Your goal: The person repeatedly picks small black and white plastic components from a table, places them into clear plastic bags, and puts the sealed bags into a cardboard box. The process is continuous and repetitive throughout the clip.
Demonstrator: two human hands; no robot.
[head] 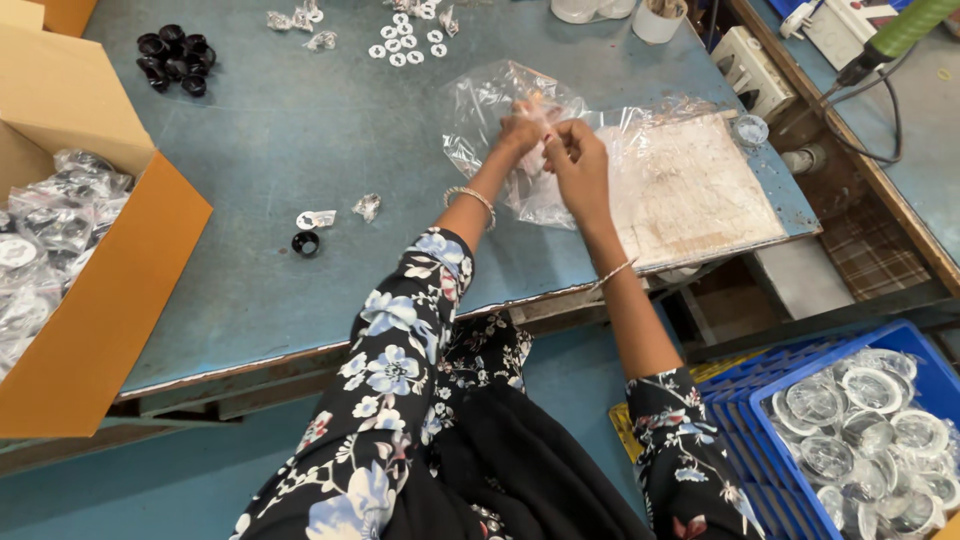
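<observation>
Both my hands meet over the blue worktable (300, 150), gripping a crinkled clear plastic bag (490, 100). My left hand (522, 132) pinches the bag from the left, its fingers closed on the film. My right hand (578, 160) holds the same bag from the right, thumb and fingers pressed together on it. What lies inside the bag between my fingers is too small to tell. The bag spreads rightwards over a worn whitish board (700, 195).
An open cardboard box (110, 290) of bagged parts stands at left. Black caps (175, 58) cluster far left; white rings (405, 45) lie at the far edge. One black cap (305, 243) and small packets (367, 206) lie nearer. A blue crate (925, 375) of clear lids sits bottom right.
</observation>
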